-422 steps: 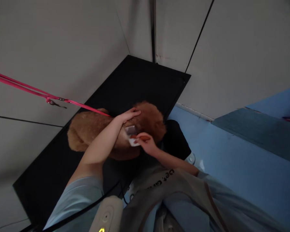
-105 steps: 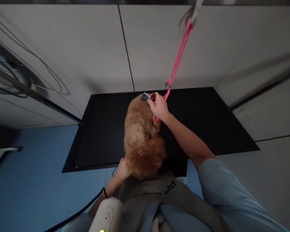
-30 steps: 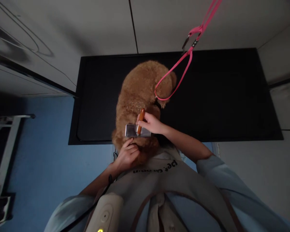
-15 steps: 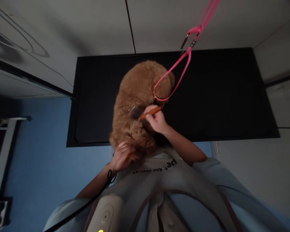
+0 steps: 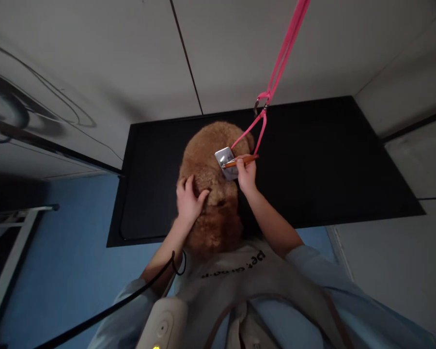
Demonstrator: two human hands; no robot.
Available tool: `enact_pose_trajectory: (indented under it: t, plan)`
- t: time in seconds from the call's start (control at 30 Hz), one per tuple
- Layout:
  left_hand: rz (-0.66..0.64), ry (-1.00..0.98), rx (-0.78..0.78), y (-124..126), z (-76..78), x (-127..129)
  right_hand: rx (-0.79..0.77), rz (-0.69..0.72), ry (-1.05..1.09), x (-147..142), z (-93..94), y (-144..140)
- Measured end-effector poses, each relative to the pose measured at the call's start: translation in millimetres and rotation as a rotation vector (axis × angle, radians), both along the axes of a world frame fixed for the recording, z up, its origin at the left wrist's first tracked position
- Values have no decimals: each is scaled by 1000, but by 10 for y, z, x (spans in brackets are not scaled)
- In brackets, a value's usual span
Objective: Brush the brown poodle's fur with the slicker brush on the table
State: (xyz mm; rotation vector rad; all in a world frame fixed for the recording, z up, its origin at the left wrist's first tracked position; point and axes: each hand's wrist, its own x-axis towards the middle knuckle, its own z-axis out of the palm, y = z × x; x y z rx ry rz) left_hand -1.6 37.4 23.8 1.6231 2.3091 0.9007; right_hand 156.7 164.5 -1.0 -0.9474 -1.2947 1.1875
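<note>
A curly brown dog [image 5: 203, 150] is on a black grooming table [image 5: 312, 160], its near end close against my apron. My right hand [image 5: 247, 174] is closed around the orange-brown handle of a slicker brush [image 5: 225, 156], whose flat metal head lies over the dog's coat with its shiny back showing. The bristles are hidden. On the dog's near left side rests my left hand [image 5: 189, 199], fingers and thumb spread in the fur. A pink grooming loop [image 5: 263, 123] hangs down to the dog's far right end, partly hidden behind the brush and my right hand.
A black cord [image 5: 131, 298] crosses my left forearm. A pale device with a button [image 5: 165, 322] hangs at my chest. White wall panels [image 5: 138, 53] stand behind the table, and a pale metal frame [image 5: 16, 257] is at the left over blue floor.
My left hand has moved up from the dog's near edge onto its side, with fingers now spread. The brush has moved slightly up and right, its metal back now clearly visible. The view has shifted.
</note>
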Motion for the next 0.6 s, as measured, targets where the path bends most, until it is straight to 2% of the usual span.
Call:
enact_pose_trajectory:
  t: [0.03, 0.13, 0.17, 0.27, 0.3, 0.33, 0.43, 0.47, 0.57, 0.6]
  plan:
    - [21, -22, -58, 72, -75, -6, 26, 38, -13, 4, 9, 16]
    - [19, -140, -153, 77, -283, -79, 36, 391, -122, -8, 32, 27]
    - [10, -184, -158, 37, -329, -114, 25, 404, -137, -17, 38, 25]
    - [-25, -296, -155, -75, -390, -202, 34, 129, -91, -40, 64, 15]
    - [-31, -317, -158, -92, -394, -222, 54, 103, -82, -47, 77, 10]
    - [-35, -327, -162, -97, -396, -237, 73, 162, -94, -55, 89, 5]
    - [-44, -311, -167, -73, -424, -273, 76, 496, -186, -85, 112, 27]
    - [-51, -304, -159, -63, -442, -284, 62, 499, -205, -95, 115, 50]
    - [-76, -305, -119, -55, -516, -313, 70, 193, -161, -107, 128, 124]
    - [-85, -309, -112, -58, -542, -322, 94, 180, -150, -106, 136, 136]
